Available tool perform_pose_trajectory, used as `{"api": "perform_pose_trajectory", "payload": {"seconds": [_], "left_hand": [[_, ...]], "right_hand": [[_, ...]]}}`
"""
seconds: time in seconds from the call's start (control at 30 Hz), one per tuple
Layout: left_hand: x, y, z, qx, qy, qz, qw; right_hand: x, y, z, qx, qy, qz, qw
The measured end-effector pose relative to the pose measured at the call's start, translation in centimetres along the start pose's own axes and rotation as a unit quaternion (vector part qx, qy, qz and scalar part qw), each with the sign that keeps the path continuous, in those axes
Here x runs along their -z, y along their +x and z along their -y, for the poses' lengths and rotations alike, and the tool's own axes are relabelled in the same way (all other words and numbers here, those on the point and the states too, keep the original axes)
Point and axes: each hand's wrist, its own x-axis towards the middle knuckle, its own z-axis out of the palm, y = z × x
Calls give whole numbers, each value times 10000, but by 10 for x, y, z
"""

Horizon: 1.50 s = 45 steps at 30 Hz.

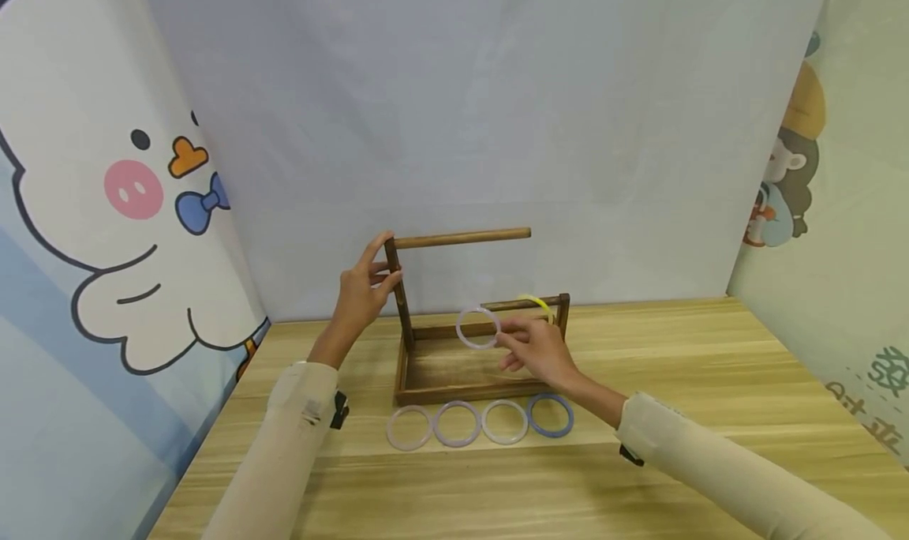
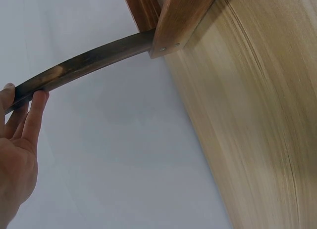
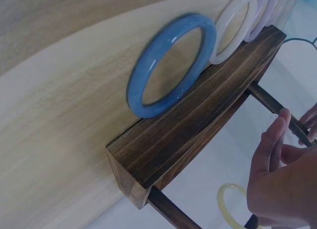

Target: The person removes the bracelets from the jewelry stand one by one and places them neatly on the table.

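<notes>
A dark wooden bangle stand (image 1: 469, 393) has a tall post on its left and a short one on its right, each with a crossbar. My left hand (image 1: 358, 291) grips the tall post (image 1: 402, 307) near its top, thumb and fingers on either side. With thumb and fingertips my right hand (image 1: 543, 354) pinches a pale lavender bangle (image 1: 458, 331), held up over the tray-like base, left of the short post. A yellow bangle (image 1: 546, 305) hangs round the lower bar (image 1: 504, 305), partly hidden behind the right hand. In the right wrist view the held bangle is hidden.
Along the stand's front edge lie a pale pinkish bangle (image 1: 409, 448), a lavender bangle (image 1: 458, 444), a white bangle (image 1: 505, 442) and a blue bangle (image 1: 550, 434). The upper bar (image 1: 461, 239) juts right from the tall post. Behind the wooden table (image 1: 675, 382) hangs a grey cloth (image 1: 483, 114).
</notes>
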Motion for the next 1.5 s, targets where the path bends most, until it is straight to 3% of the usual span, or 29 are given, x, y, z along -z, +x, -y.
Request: {"api": "perform_pose_trajectory", "payload": {"seconds": [0.37,0.73,1.27,1.5], "left_hand": [[0,2,4,-290,55,-73,9995],[2,0,5,-241,99,-102,9996],[0,0,4,-238,61,-55,9997],[0,-1,5,-226,30,-53,9997]], "right_hand": [[-18,-10,-2,84,168,665,9976],[-39,-24,-1,258,430,1491,9875],[-51,-48,5,156,40,2054,9785],[-53,-55,5,-35,143,2260,9740]]}}
